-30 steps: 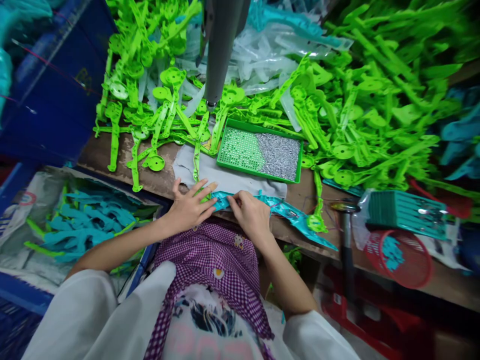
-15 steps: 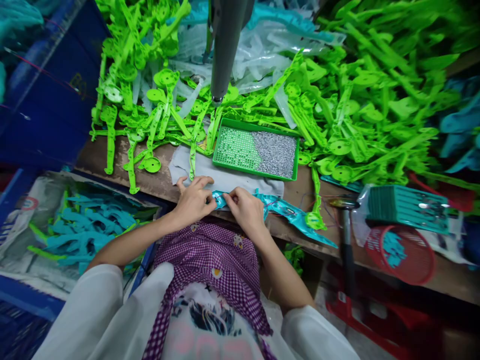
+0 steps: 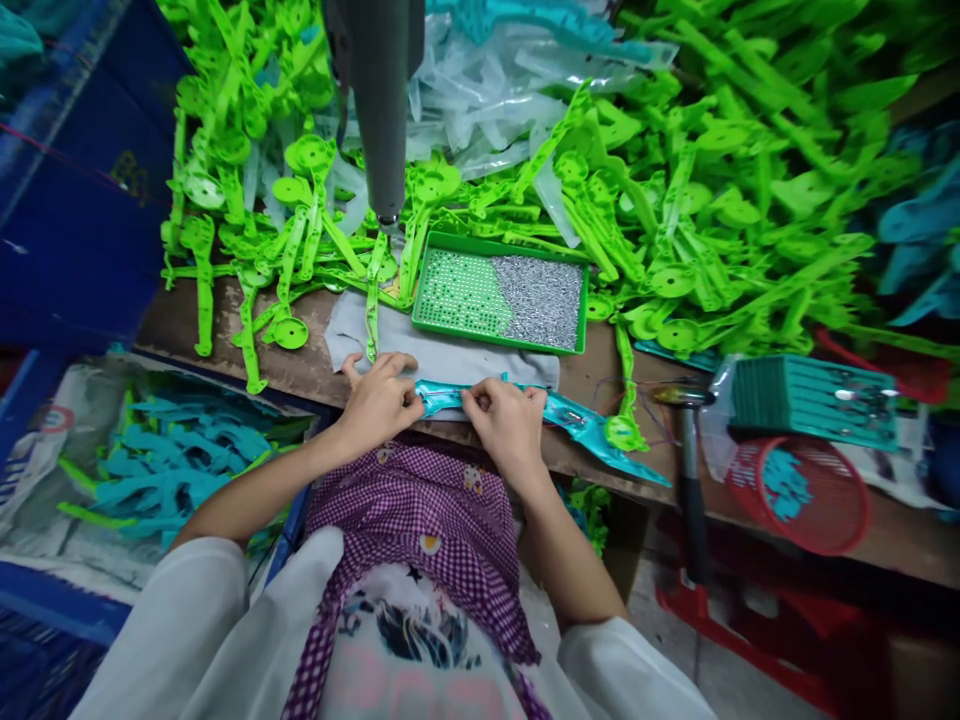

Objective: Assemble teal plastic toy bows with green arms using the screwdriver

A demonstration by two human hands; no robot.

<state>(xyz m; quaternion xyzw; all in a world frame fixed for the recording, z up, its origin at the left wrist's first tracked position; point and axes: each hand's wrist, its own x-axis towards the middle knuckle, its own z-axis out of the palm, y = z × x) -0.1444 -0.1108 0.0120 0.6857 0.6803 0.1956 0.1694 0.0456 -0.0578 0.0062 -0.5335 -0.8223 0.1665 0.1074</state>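
Note:
A long, shiny turquoise plastic part (image 3: pixel 600 440) lies along the table's front edge, its pointed end to the right. My left hand (image 3: pixel 379 403) pinches its left end between thumb and forefinger, the other fingers lifted and curled. Over the middle of the part, my right hand (image 3: pixel 508 420) has thumb and forefinger pressed together; what is between them is too small or hidden to make out. Beneath lies a grey cloth (image 3: pixel 349 325). Just behind the cloth stands a green tray (image 3: pixel 499 341) of small metal pieces, likely screws or pins.
A dark power screwdriver (image 3: pixel 382 150) hangs over the table. Bright green plastic parts (image 3: pixel 675 280) are heaped behind. At right are a hammer (image 3: pixel 691 480), a stack of teal trays (image 3: pixel 817 400) and a red basket (image 3: pixel 832 500). A lined crate (image 3: pixel 45 500) of turquoise parts stands left.
My right hand has shifted right along the turquoise part, baring more of its left section. My left hand keeps its hold on the left end. The whole view has shifted slightly.

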